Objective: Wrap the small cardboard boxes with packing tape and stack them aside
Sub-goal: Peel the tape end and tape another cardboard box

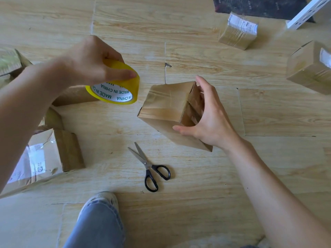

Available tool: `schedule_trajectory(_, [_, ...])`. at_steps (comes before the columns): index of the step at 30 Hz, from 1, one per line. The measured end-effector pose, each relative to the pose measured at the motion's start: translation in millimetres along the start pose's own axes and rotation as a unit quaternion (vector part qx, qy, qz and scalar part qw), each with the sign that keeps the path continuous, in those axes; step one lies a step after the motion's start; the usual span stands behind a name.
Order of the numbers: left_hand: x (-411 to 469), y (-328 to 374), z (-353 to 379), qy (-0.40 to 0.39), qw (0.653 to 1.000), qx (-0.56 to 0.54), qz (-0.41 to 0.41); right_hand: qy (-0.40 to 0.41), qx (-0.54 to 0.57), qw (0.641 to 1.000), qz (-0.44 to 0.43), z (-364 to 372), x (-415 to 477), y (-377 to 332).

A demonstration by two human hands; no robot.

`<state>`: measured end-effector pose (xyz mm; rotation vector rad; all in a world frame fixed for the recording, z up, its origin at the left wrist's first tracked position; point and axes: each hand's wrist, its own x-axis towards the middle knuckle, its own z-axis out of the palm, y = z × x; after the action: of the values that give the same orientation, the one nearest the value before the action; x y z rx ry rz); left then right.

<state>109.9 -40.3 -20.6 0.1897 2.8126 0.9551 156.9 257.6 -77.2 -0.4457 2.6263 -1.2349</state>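
- Two hands work above a pale wood-plank floor [197,51], one on each side of the frame's middle.
- Left hand [93,63], left of centre, grips a yellow tape roll [116,90] from above. Its fingers curl over the far side and the thumb presses on the outer band. The roll is tilted, so its white core, printed "MADE IN CHINA" in green, faces the camera.
- Right hand [206,117], right of centre, holds a brown cardboard box [164,104] by its end, with the thumb low on the near side and the fingers over the far edge. The box is tilted at the frame's centre, apart from the roll, and its end flaps are not quite flat. I cannot tell whether it touches the floor.
- Black-handled scissors [152,167] lie on the floor just below the box, with the blades slightly apart and pointing to the upper left.
- Two taped boxes [238,33] with white labels sit in the upper right, well apart from the held box.
- More boxes crowd the left edge, among them a labelled box [44,158] at lower left.
- One jeans leg [98,224] fills the bottom centre.
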Motion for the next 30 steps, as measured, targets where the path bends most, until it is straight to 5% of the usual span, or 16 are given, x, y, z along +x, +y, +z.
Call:
schedule_trajectory(6, [8.9, -3.1, 4.4, -0.032, 0.988, 0.147, -0.038, -0.008, -0.004, 1.0, 0.011, -8.6, -6.8, 5.6])
schedule_trajectory(12, [13.2, -5.3, 22.8, -0.092, 0.989, 0.067, -0.098, -0.002, -0.012, 1.0, 0.021, -19.9, -16.0, 11.4])
schedule_trajectory(30, [26.3, 4.5, 52.0, -0.195, 0.977, 0.0, -0.091, -0.002, 0.029, 0.999, 0.037, -35.3, -35.5, 23.8])
